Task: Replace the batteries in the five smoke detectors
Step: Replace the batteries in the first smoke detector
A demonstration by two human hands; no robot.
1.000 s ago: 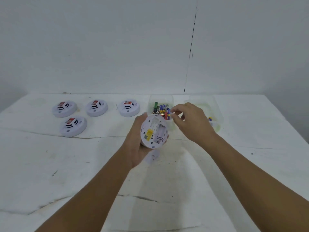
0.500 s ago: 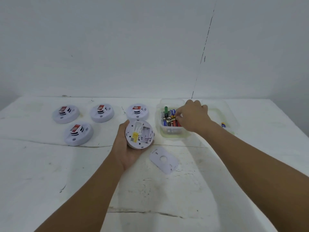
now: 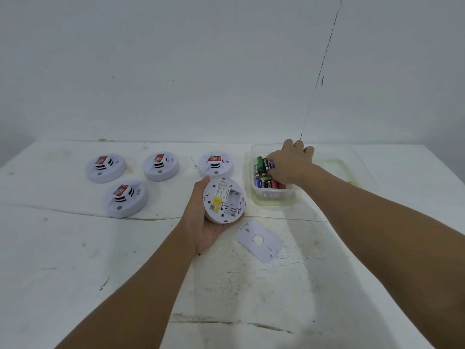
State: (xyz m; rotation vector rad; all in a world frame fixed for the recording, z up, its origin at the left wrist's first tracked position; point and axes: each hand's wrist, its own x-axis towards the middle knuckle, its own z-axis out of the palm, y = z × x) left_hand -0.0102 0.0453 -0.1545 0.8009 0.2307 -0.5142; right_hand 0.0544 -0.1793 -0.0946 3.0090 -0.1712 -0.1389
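My left hand (image 3: 205,224) cups the opened smoke detector (image 3: 224,200) mid-bench, empty battery bay facing up. Right of it, my right hand (image 3: 289,163) reaches into the battery tub (image 3: 273,197) near the back edge; fingers hidden, grip unclear.

Three smoke detectors stand in a row across the table (image 3: 75,248) at left of centre frame: the first (image 3: 105,168) leftmost; the second (image 3: 161,166) to its right; the third (image 3: 215,164) right again; a fourth detector (image 3: 124,199) sits nearer the viewer, below and between the first two. The left hand (image 3: 205,224) holds an upturned detector (image 3: 224,200) at centre frame, just below the third; a cover plate (image 3: 258,240) lies on the table to its lower right. A tub (image 3: 274,197) of batteries (image 3: 264,176) sits right of the held detector; the right hand (image 3: 289,162) reaches into it; a second tub (image 3: 362,172) lies further right.
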